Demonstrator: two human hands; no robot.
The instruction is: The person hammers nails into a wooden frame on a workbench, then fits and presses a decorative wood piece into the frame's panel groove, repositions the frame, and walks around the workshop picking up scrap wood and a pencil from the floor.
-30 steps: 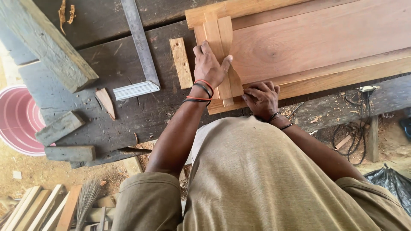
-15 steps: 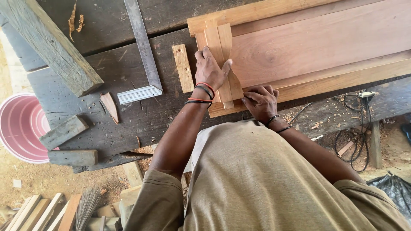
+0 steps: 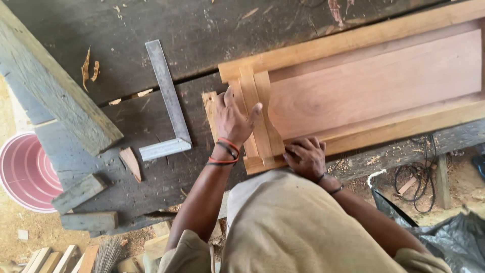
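- While the left hand lies flat with its fingers spread on the upright end piece of a wooden panel frame, it presses down rather than closing round anything; red and black bands circle its wrist.
- Just beside it, the right hand is curled tight at the frame's near corner, fingers bunched together; whether it grips a small tool or pencil cannot be told.
- Both hands sit near each other on that same end of the frame, not touching one another.
- That frame lies flat across a dark, weathered workbench, its reddish centre panel running off toward the right edge of view.
- Against the frame's left end, a short pale wood strip lies on the bench, partly under the left hand.
- Farther left, a metal try square rests flat on the bench, its short leg turned toward the person.
- Near it lie a small wedge-shaped offcut and two grey blocks at the bench's near edge.
- A thick grey beam slants across the bench's left part.
- Beyond the bench's left edge, a pink bucket stands on sandy ground.
- Below the bench on the right, black cable coils among the sawdust.
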